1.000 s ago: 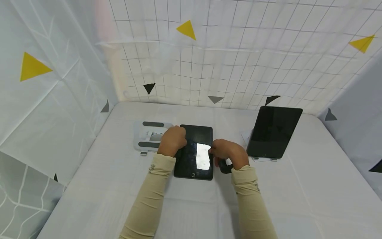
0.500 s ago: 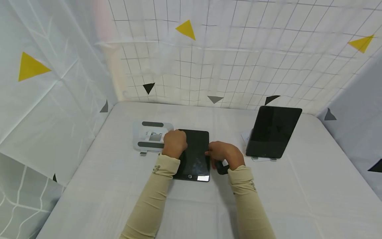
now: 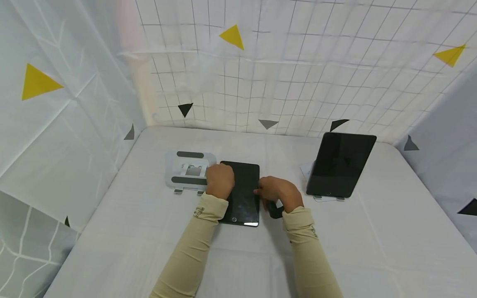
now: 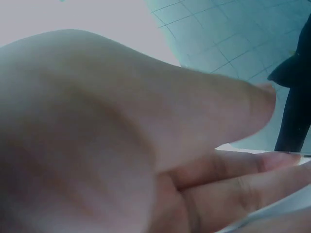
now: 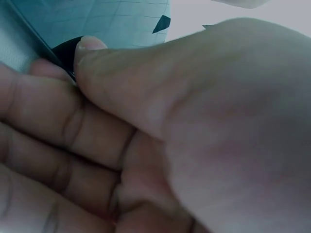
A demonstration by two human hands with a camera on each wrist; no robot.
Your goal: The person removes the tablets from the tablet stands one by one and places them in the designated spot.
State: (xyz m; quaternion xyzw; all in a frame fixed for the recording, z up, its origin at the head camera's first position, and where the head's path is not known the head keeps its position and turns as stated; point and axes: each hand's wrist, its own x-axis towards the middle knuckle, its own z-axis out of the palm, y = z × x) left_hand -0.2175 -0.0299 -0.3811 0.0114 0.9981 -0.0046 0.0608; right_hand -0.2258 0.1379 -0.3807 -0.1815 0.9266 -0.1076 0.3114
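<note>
A black tablet [image 3: 244,194] with a round home button at its near end is between my two hands, screen up. My left hand [image 3: 220,181] holds its left side, covering part of that edge. In the left wrist view the thumb [image 4: 233,104] reaches over the glossy screen, with fingers below. On the opposite edge my right hand [image 3: 277,191] pinches the tablet. The right wrist view shows that thumb [image 5: 92,63] on the tablet's rim [image 5: 36,34], fingers curled beneath. Whether the tablet touches the table is hard to tell.
A pale grey stand [image 3: 175,167] with dark rubber strips lies just left of my left hand. Toward the right, a second black tablet [image 3: 342,164] leans upright on a small stand [image 3: 329,199]. A gridded white sheet [image 3: 275,82] hangs behind the white table [image 3: 141,236].
The tablet has shifted slightly left and nearer me, with my right hand following. My left hand has moved slightly right and nearer. The bright reflection has shrunk to the tablet's near edge.
</note>
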